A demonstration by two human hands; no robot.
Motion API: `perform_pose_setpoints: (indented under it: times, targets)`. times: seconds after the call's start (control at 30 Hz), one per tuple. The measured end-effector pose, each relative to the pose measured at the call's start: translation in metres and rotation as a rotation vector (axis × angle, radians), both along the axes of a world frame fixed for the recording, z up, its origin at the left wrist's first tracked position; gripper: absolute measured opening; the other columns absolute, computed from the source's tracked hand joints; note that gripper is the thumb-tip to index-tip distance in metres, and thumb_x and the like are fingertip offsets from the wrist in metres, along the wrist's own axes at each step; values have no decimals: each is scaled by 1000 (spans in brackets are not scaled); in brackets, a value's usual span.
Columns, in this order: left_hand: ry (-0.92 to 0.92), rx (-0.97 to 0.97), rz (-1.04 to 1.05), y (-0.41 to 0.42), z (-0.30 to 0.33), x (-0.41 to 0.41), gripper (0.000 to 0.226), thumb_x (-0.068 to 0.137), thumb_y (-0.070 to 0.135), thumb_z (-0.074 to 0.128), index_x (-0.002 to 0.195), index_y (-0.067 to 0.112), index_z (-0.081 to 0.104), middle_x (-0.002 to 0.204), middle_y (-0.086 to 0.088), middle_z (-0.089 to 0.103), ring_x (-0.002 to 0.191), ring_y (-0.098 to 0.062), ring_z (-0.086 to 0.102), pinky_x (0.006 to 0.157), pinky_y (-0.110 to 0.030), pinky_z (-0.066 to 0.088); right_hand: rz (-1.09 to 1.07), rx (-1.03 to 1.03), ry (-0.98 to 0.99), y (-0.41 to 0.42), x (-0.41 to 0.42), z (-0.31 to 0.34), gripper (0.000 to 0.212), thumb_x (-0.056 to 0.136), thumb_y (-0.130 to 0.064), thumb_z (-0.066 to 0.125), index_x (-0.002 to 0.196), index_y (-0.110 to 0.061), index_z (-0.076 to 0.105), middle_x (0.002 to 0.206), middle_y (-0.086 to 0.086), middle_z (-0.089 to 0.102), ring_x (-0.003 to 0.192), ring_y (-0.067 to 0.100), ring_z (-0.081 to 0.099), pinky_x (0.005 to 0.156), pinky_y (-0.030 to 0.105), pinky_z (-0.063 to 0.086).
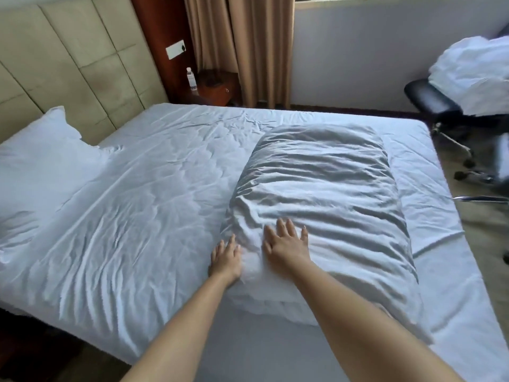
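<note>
Two bare forearms reach in from the near edge. The left grip (224,257) lies flat with straight fingers against the near-left corner of the pillow (325,194), holding nothing. Just right of it, the right grip (286,244) presses palm-down on top of the pillow, fingers spread and closed around nothing. The pillow lies on the right half of the bed (132,216), lengthwise from near to far, on a wrinkled white sheet. A second pillow (35,161) sits at the far left by the headboard (68,64). Farther off stand a water bottle (192,78) and, far right, a chair (432,102) piled with white linen.
</note>
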State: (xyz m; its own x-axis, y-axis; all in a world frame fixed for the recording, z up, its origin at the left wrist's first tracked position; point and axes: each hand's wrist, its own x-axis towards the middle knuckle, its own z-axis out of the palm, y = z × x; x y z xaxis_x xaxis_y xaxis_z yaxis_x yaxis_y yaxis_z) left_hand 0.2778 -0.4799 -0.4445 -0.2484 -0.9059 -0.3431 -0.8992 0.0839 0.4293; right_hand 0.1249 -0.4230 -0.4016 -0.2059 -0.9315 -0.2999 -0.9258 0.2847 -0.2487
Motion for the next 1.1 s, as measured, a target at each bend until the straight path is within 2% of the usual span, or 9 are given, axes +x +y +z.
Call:
perform_pose_setpoints:
  times: [0.07,0.3,0.53,0.63,0.7,0.77,0.83,0.97,1.1]
  targets:
    - [34,25,-36,-18,-11,1,50,105,27,21,153,16,10,160,-6,9,148,-21,6,118,-30,5,-28,28,32,-15,9,-7,56,100,-48,19,153,-33,8,161,3,-8,147,25,-13,114,57,-12]
    - [41,91,-39,-52,-38,-1,52,104,33,19,153,20,9,161,-3,9,148,-19,8,119,-31,7,-11,33,103,-29,13,-21,60,97,-56,19,152,-37,2,160,1,-13,146,24,-18,111,58,-17]
    - [27,155,123,-72,-51,-14,54,102,42,17,153,29,4,160,-6,10,147,-23,10,118,-42,12,40,-45,134,-47,5,-38,66,92,-63,8,152,-37,0,159,0,-17,144,24,-23,110,59,-20]
    - [26,159,163,-73,-51,-17,55,102,42,20,153,28,5,160,-5,12,145,-24,15,118,-42,14,85,-90,126,-52,-1,-49,79,79,-66,-5,151,-38,5,161,-1,-9,146,23,-18,108,56,-22]
    - [76,176,268,-76,-53,-19,58,100,49,24,152,32,9,158,-5,18,142,-28,24,117,-45,17,70,-170,129,-47,-7,-64,74,83,-67,5,150,-39,18,161,-1,8,148,22,-6,111,55,-15]
    - [109,202,371,-82,-58,-22,65,94,60,27,151,34,11,156,-5,24,138,-31,31,114,-48,22,53,-224,144,-42,-12,-78,65,88,-65,23,143,-37,39,154,0,33,145,23,18,111,56,3]
    - [133,215,437,-86,-67,-24,76,86,71,32,151,34,14,153,-7,30,134,-33,38,111,-50,28,56,-253,160,-39,-18,-95,62,88,-63,30,142,-35,42,151,0,38,142,23,31,111,54,9]
    - [144,252,500,-86,-85,-21,93,76,80,39,149,25,19,144,-14,41,127,-34,46,107,-46,36,86,-318,149,-35,-26,-124,64,90,-61,30,148,-34,30,157,-2,23,145,20,15,115,51,0]
    - [134,305,560,-84,-96,-17,95,77,77,45,145,13,27,140,-17,46,125,-34,48,105,-40,38,112,-360,119,-33,-24,-142,64,90,-59,31,149,-32,28,158,-2,19,146,22,14,116,51,0]
